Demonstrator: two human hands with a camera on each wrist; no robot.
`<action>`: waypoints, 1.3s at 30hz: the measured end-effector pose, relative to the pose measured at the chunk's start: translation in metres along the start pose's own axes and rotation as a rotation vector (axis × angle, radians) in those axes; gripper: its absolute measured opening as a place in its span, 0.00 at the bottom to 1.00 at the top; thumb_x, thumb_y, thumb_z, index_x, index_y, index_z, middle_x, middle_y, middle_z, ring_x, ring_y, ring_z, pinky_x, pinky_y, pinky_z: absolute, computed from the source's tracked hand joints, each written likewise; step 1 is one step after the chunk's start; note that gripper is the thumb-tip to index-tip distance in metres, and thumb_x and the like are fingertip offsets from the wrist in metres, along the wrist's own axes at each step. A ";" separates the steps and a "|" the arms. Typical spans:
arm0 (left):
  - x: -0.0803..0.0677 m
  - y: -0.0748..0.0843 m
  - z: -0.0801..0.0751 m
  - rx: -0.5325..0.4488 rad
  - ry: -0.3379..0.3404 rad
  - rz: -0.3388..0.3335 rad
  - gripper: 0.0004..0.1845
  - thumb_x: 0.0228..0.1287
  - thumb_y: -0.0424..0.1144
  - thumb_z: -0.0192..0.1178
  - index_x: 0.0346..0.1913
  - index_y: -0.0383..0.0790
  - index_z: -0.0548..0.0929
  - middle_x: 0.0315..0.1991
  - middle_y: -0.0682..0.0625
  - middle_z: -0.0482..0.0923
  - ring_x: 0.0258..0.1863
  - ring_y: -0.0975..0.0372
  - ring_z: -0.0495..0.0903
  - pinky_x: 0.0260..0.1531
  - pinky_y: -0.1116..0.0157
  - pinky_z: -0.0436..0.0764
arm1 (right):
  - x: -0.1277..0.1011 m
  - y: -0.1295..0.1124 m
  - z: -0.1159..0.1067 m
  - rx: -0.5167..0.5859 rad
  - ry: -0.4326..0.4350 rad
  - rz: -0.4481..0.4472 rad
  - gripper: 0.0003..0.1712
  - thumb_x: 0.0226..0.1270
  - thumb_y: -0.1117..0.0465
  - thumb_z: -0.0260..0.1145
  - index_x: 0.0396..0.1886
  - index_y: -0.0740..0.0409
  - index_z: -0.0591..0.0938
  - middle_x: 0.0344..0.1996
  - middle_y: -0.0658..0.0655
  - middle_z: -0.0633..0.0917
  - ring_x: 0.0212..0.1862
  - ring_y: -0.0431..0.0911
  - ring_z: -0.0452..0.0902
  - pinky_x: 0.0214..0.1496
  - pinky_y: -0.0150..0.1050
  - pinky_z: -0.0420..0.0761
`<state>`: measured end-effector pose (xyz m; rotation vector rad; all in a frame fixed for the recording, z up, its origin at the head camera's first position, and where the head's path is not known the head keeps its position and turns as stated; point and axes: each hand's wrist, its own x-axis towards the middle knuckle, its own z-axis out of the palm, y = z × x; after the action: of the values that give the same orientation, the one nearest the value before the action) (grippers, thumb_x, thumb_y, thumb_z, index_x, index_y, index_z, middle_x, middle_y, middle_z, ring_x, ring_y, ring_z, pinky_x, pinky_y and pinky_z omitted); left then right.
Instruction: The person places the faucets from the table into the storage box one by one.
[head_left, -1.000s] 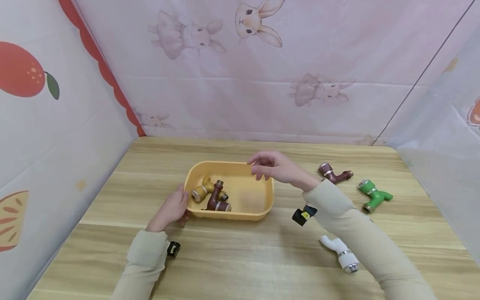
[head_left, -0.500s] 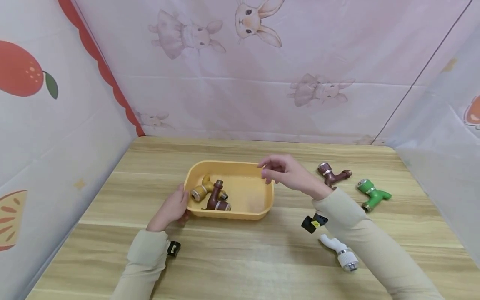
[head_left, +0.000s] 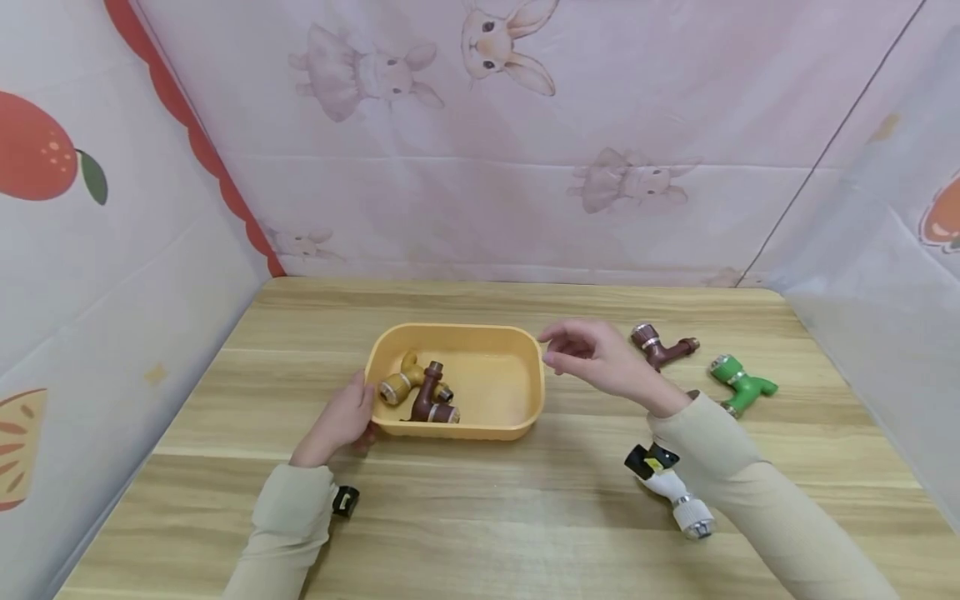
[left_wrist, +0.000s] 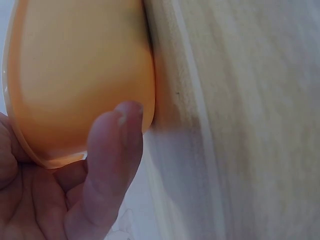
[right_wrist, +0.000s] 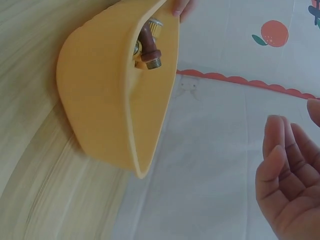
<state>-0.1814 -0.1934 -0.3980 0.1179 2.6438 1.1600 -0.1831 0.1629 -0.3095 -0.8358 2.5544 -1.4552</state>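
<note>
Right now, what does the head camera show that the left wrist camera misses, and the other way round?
Only the head view shows the right hand, empty, the two faucets in the tub, and brown, green and white faucets on the table. Only the left wrist view shows the thumb close against the tub's outer wall. Both show the left hand holding the yellow tub.

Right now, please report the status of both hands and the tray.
Left hand grips yellow tray edge. Right hand empty, beside tray. Two faucets inside. Nothing blocking.
</note>
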 end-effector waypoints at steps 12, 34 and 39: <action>-0.003 -0.001 -0.001 -0.009 0.000 -0.001 0.16 0.73 0.36 0.32 0.55 0.28 0.59 0.18 0.41 0.72 0.11 0.57 0.75 0.10 0.61 0.79 | -0.019 0.011 -0.014 -0.152 0.108 -0.007 0.13 0.60 0.63 0.65 0.44 0.63 0.79 0.28 0.51 0.81 0.30 0.41 0.76 0.28 0.32 0.77; 0.000 -0.001 0.001 -0.009 0.003 -0.007 0.15 0.73 0.36 0.32 0.55 0.29 0.59 0.17 0.42 0.72 0.11 0.57 0.75 0.09 0.61 0.79 | -0.039 0.066 -0.042 -0.401 0.286 0.004 0.24 0.49 0.66 0.72 0.48 0.66 0.77 0.30 0.56 0.80 0.29 0.45 0.75 0.29 0.41 0.80; 0.001 0.000 0.000 -0.007 0.006 -0.013 0.16 0.73 0.36 0.32 0.56 0.29 0.58 0.17 0.42 0.72 0.11 0.57 0.75 0.09 0.61 0.79 | -0.042 0.077 -0.049 -0.418 0.277 0.029 0.30 0.47 0.63 0.74 0.52 0.65 0.75 0.30 0.55 0.78 0.29 0.46 0.73 0.26 0.34 0.78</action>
<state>-0.1819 -0.1932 -0.3985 0.0964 2.6412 1.1667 -0.1958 0.2525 -0.3536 -0.6694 3.1299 -1.1096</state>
